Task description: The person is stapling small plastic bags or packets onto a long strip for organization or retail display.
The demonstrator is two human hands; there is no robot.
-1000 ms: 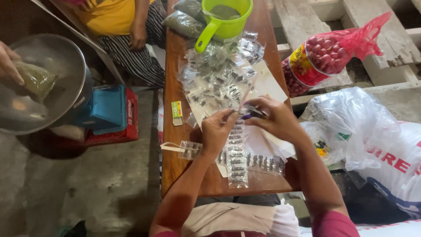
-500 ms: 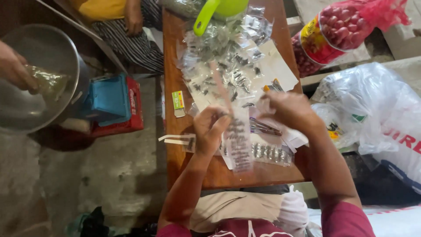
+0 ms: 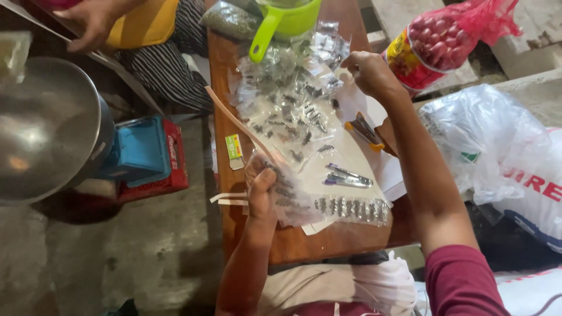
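Note:
My left hand grips a bunch of small clear packets holding dark bits, raised just above the near part of the wooden table. A long pale strip sticks up from that bunch toward the far left. My right hand reaches to the far side and touches the heap of loose clear packets; whether it grips one is unclear. A row of joined packets lies near the table's front edge.
A green plastic scoop stands at the far end. Orange-handled scissors and pens lie on white paper. A red net bag of onions and white plastic sacks sit right. Left: a metal bowl on a blue scale, another person's hand.
My right hand left the bunch and reached far across the table to the loose heap. My left hand stayed near the front edge, now holding the packets alone.

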